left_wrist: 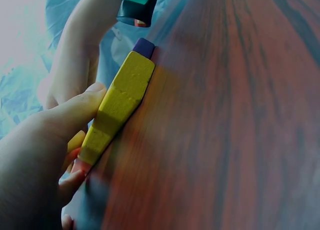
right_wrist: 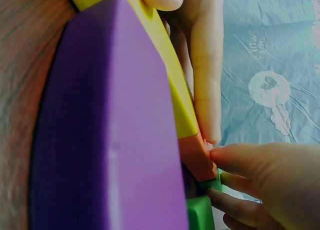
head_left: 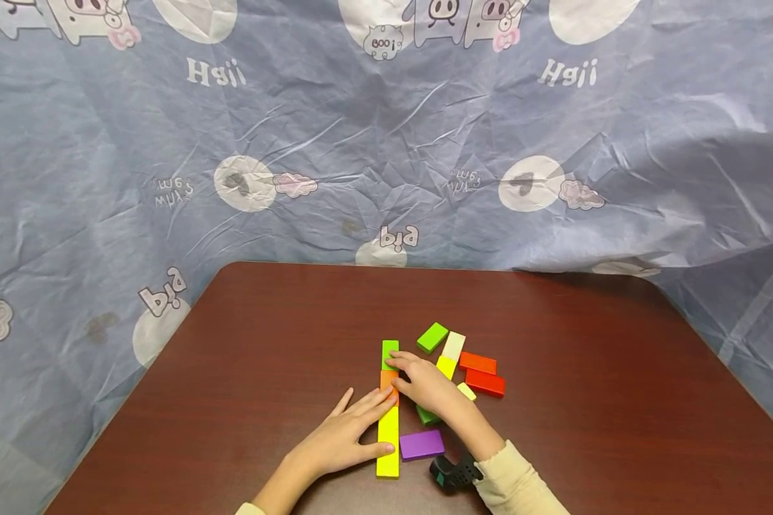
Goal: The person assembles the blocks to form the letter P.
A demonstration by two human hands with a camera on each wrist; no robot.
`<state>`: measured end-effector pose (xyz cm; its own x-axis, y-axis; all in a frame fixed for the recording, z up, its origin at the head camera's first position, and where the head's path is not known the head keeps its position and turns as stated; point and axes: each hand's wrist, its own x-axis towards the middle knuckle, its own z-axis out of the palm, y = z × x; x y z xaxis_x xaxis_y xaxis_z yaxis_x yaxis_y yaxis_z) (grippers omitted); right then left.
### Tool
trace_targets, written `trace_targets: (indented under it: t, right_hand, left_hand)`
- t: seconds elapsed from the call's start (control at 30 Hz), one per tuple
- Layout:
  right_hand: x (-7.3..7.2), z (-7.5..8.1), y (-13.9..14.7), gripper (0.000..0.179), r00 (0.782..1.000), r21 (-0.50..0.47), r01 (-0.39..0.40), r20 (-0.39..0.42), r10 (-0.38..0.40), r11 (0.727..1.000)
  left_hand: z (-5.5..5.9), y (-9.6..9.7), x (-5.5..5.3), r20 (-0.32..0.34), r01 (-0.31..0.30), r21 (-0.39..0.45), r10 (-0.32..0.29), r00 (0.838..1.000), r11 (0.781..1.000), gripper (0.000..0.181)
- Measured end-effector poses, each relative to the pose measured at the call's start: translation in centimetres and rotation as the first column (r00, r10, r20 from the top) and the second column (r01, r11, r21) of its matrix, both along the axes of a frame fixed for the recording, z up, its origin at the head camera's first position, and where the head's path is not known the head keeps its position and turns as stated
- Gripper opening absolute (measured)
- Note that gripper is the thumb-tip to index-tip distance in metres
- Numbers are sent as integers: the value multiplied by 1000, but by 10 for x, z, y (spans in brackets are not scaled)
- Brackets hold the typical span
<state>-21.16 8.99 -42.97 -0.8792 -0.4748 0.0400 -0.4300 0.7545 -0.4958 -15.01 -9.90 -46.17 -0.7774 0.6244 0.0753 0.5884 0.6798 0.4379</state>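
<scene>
A straight row of blocks runs away from me on the table: yellow blocks (head_left: 389, 423) at the near end, an orange block (head_left: 386, 376) beyond them, a light green block (head_left: 389, 345) at the far end. My left hand (head_left: 341, 440) lies along the row's left side, fingers extended; its fingertips touch the orange block and its thumb rests on the yellow. From the right, my right hand (head_left: 430, 386) reaches over, with a fingertip on the light green block and the thumb at the orange one. A purple block (head_left: 422, 445) lies right of the yellow blocks, large in the right wrist view.
Loose blocks lie beyond and beside my right hand: a green block (head_left: 432, 337), a cream block (head_left: 454, 345), a yellow block (head_left: 446, 367), two red blocks (head_left: 485, 382) and a dark green block (head_left: 427, 415). Patterned cloth (head_left: 373, 143) hangs behind the brown table (head_left: 283, 322).
</scene>
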Motion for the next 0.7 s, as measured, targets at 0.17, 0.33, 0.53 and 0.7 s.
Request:
trace_targets:
  t: [0.17,0.33,0.53,0.7]
  right_hand:
    - [2,0,7,38,1000,-18,15,1,-15,1000]
    - [4,-2,13,38,999,-48,43,-1,-43,998]
    - [5,-4,15,38,998,-67,68,4,-68,995]
    - [5,-8,13,36,997,-85,72,-16,-74,994]
  left_hand:
    - [0,6,-2,11,19,9,-19,1000,1000,70]
    - [1,11,-3,17,23,5,-23,1000,1000,70]
    - [0,15,-4,27,16,28,-16,1000,999,70]
    - [-3,13,-3,30,-4,40,3,1000,999,69]
